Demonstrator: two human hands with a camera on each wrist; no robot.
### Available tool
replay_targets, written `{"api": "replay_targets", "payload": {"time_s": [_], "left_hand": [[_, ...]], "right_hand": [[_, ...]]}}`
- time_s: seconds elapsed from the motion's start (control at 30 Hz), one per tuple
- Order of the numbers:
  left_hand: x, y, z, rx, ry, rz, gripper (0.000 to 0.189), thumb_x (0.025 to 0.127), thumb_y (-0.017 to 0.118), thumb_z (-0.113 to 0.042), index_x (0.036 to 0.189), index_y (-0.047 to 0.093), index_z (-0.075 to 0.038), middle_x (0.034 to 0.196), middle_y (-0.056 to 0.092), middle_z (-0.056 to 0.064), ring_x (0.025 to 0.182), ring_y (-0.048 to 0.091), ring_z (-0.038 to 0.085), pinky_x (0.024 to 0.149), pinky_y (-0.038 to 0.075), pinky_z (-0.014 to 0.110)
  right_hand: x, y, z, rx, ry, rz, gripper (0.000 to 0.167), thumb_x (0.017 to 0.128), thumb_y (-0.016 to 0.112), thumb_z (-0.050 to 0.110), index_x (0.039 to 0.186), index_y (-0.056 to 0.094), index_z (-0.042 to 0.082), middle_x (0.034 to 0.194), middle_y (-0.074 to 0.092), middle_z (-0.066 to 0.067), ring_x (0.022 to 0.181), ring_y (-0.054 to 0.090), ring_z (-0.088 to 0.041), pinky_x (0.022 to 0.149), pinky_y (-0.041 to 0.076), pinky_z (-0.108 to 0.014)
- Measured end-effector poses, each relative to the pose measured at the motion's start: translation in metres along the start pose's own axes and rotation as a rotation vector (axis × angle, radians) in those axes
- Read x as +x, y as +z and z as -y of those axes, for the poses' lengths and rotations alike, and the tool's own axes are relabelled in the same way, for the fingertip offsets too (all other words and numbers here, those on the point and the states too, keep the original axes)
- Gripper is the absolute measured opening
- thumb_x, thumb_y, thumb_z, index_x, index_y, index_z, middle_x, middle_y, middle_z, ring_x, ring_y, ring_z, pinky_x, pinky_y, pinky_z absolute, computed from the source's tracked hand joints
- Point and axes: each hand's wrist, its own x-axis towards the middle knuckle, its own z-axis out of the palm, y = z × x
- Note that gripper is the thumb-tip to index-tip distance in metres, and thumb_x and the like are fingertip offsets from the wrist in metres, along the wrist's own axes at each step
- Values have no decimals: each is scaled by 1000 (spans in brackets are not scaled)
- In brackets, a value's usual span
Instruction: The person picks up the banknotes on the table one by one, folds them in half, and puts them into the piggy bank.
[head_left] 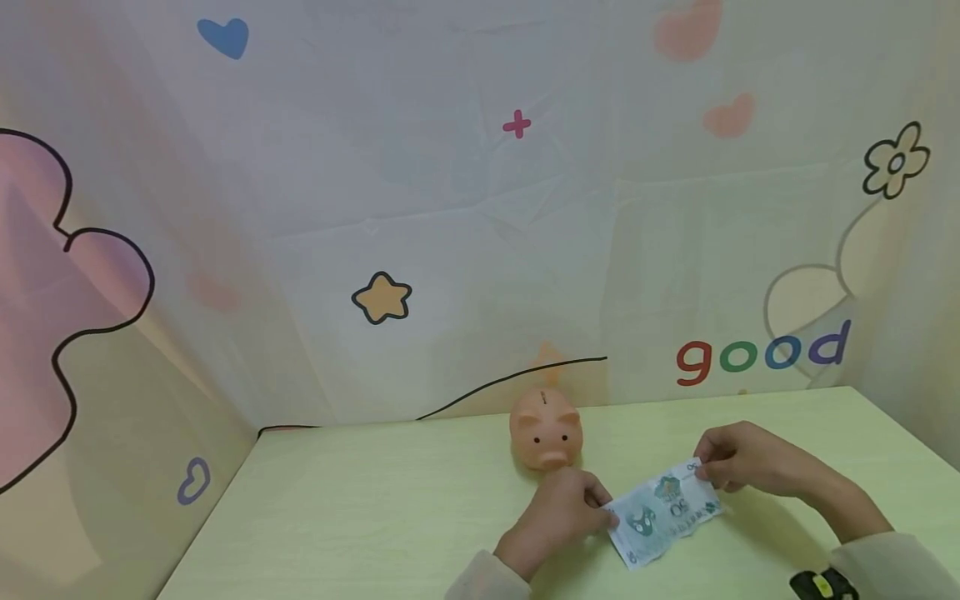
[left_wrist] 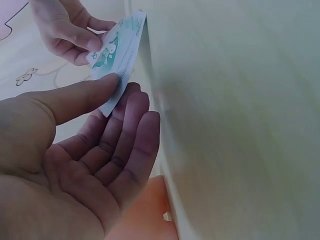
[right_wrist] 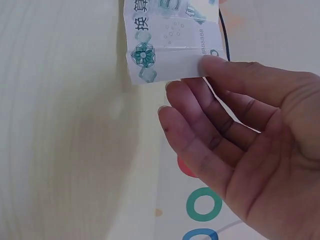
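Pinching one banknote (head_left: 664,511) at opposite ends, two hands (head_left: 558,512) (head_left: 761,462) near one piggy bank (head_left: 546,429)

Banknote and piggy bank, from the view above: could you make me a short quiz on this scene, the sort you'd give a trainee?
1. Multiple choice. How is the banknote held?
a) by the left hand alone
b) with a hand at each end
c) by the right hand alone

2. True or false: in the head view, the piggy bank is nearer to the right hand than to the left.

3. Fill in: the colourful word on the backdrop reads "____".

Key: 1 b; 2 false, the left hand is nearer; 3 good.
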Motion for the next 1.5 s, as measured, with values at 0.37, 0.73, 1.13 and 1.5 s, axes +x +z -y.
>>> {"api": "replay_targets", "payload": {"time_s": [0.37, 0.73, 1.13, 1.5], "left_hand": [[-5, -18, -12, -119, 49, -29, 7, 91, 81, -1, 87, 76, -2, 69, 64, -7, 60, 56, 3, 53, 44, 17], [-5, -43, -20, -186, 173, -128, 5, 91, 77, 5, 91, 77, 0, 76, 67, -5, 64, 59, 2, 57, 51, 19], [-11, -62, -30, -223, 210, -336, 11, 93, 79, 1, 95, 74, -9, 92, 69, -4, 75, 63, 6, 63, 54, 19], [-14, -75, -38, -329, 159, -510, 7, 92, 81, -3, 97, 77, -2, 85, 71, 1, 74, 64, 11, 64, 54, 19]], "right_hand": [[-4, -6, 13, 5, -56, -38, 4, 101, 67, -1, 100, 65, -4, 92, 69, -8, 80, 65, -23, 70, 63, -32], [-10, -6, 31, -33, -112, -156, 8, 102, 70, 6, 106, 67, -1, 97, 73, -6, 84, 70, -23, 75, 63, -29], [-10, 1, 53, -20, -93, -298, 15, 104, 71, 12, 112, 68, 0, 105, 75, -7, 88, 69, -21, 78, 61, -26], [-12, 11, 81, 14, -88, -473, 29, 105, 71, 22, 120, 67, -3, 109, 78, -11, 88, 76, -15, 82, 53, -18]]}}
